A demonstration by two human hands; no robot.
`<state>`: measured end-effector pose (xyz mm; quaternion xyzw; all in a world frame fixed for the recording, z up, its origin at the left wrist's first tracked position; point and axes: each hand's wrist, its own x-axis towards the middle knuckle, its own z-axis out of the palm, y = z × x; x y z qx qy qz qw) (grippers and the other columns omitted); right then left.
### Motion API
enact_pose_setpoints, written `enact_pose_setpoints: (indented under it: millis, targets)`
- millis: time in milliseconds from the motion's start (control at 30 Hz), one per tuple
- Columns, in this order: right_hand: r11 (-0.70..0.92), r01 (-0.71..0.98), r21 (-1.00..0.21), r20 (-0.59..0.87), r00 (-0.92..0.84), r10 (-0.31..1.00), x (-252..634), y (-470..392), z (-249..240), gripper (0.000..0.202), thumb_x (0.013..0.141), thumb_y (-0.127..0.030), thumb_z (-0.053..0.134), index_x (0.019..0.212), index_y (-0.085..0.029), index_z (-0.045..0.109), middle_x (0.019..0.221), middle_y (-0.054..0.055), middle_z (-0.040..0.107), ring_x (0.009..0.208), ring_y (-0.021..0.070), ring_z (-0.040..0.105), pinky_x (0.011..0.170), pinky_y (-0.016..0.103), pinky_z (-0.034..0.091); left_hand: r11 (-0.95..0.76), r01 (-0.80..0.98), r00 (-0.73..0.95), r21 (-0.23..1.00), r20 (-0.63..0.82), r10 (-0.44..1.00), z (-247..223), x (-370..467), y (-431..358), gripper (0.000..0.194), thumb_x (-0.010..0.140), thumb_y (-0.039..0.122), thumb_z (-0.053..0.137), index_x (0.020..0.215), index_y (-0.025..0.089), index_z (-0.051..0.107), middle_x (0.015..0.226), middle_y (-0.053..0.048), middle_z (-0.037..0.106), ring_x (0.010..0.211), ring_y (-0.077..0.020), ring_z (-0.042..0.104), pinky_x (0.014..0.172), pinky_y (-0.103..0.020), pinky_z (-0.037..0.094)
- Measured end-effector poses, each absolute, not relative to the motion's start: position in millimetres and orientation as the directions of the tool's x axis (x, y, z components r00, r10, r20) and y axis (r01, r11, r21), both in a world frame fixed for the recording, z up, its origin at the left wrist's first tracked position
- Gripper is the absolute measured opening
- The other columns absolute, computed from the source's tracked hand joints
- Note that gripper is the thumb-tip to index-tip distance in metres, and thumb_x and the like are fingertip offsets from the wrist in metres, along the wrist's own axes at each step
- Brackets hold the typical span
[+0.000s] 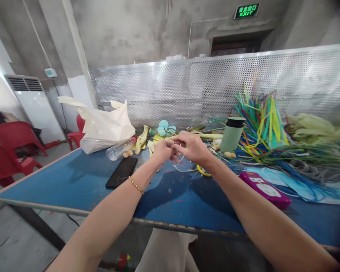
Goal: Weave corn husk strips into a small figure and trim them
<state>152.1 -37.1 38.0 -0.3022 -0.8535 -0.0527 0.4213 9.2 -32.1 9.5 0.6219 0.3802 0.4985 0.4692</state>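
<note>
Over the far half of the blue table, my left hand and my right hand meet, fingertips pinched close together. What lies between the fingers is too small or hidden to name. A thin pale strand curls on the table just below the hands. Beside my left hand are a black phone, a clear plastic bottle lying on its side and a dried husk. To the right of my right hand stands a green tumbler with a black lid, near a yellow ring.
A white plastic bag sits at the back left. Coloured strips and tangled cords pile up at the right, with a magenta case and blue face masks. A perforated metal panel runs behind; red chairs stand left.
</note>
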Motion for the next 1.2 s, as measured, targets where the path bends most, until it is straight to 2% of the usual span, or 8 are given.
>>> enact_pose_setpoints:
  millis: [133,367,500,633,800,967,1100,1200]
  targets:
    - [0.788,0.598,-0.143,0.802,-0.397,0.446,153.2,-35.9,38.4,0.022,0.085,-0.023,0.061,0.065,-0.015,0.066,0.068,0.004,0.059,0.064,0.0136,0.051,0.061,0.027,0.036,-0.296,0.063,0.225,0.953,0.275,0.935,8.9,10.0,-32.8,0.023,0.079,0.007,0.062,0.057,0.01,0.057,0.05,0.0,0.058,0.037,-0.0112,0.058,0.041,-0.02,0.038]
    - [0.684,0.512,-0.52,0.69,-0.22,0.69,163.1,-34.9,45.2,0.021,0.08,-0.031,0.064,0.071,-0.014,0.07,0.057,0.001,0.062,0.053,0.0118,0.052,0.053,0.025,0.037,-0.251,-0.03,0.261,0.968,0.25,0.933,12.7,5.1,-32.1,0.02,0.083,0.015,0.066,0.065,0.009,0.06,0.059,-0.004,0.064,0.042,-0.0114,0.061,0.045,-0.022,0.044]
    - [0.644,0.402,-0.651,0.632,-0.184,0.753,164.0,-34.4,44.6,0.027,0.078,-0.039,0.066,0.07,-0.013,0.07,0.057,0.002,0.063,0.051,0.0115,0.054,0.05,0.024,0.04,-0.265,-0.071,0.284,0.962,0.275,0.919,13.1,5.2,-31.3,0.018,0.082,0.016,0.069,0.068,0.009,0.06,0.062,-0.004,0.065,0.045,-0.0117,0.062,0.047,-0.022,0.044]
    - [0.611,0.383,-0.692,0.612,-0.136,0.779,162.7,-36.8,46.0,0.029,0.078,-0.04,0.067,0.066,-0.014,0.069,0.054,0.002,0.061,0.048,0.0105,0.053,0.049,0.023,0.041,-0.289,-0.049,0.236,0.956,0.292,0.927,13.7,5.5,-31.1,0.018,0.081,0.016,0.07,0.068,0.009,0.06,0.06,-0.003,0.064,0.041,-0.0113,0.06,0.047,-0.023,0.045]
    - [0.561,0.335,-0.756,0.579,-0.054,0.813,166.0,-37.0,48.4,0.022,0.073,-0.035,0.073,0.076,-0.013,0.068,0.068,0.006,0.069,0.049,0.0106,0.057,0.047,0.022,0.044,-0.317,0.001,0.158,0.949,0.313,0.937,15.5,3.8,-29.9,0.018,0.081,0.014,0.067,0.065,0.009,0.061,0.057,-0.001,0.062,0.038,-0.0089,0.056,0.043,-0.021,0.04]
    - [0.528,0.457,-0.716,0.516,-0.164,0.841,174.6,-30.0,46.1,0.024,0.074,-0.035,0.072,0.067,-0.014,0.067,0.054,0.004,0.063,0.043,0.0096,0.051,0.04,0.021,0.036,-0.345,0.02,0.106,0.938,0.341,0.934,15.0,2.9,-27.0,0.022,0.082,0.014,0.064,0.061,0.01,0.059,0.058,-0.001,0.062,0.039,-0.0095,0.056,0.043,-0.022,0.039]
    - [0.471,0.345,-0.812,0.416,-0.224,0.881,171.7,-32.1,44.7,0.026,0.073,-0.038,0.072,0.065,-0.013,0.068,0.048,0.001,0.058,0.04,0.0074,0.044,0.039,0.02,0.034,-0.363,0.001,0.13,0.932,0.359,0.924,12.9,3.1,-24.6,0.021,0.082,0.015,0.062,0.061,0.011,0.059,0.061,-0.001,0.062,0.042,-0.0098,0.057,0.046,-0.023,0.04]
    - [0.468,0.293,-0.834,0.409,-0.239,0.88,165.8,-34.5,43.1,0.027,0.072,-0.039,0.074,0.067,-0.013,0.068,0.052,0.003,0.061,0.041,0.0072,0.045,0.039,0.02,0.034,-0.388,-0.003,0.164,0.922,0.383,0.909,12.2,3.0,-24.2,0.018,0.082,0.017,0.062,0.065,0.012,0.062,0.063,-0.001,0.063,0.041,-0.0077,0.054,0.044,-0.022,0.036]
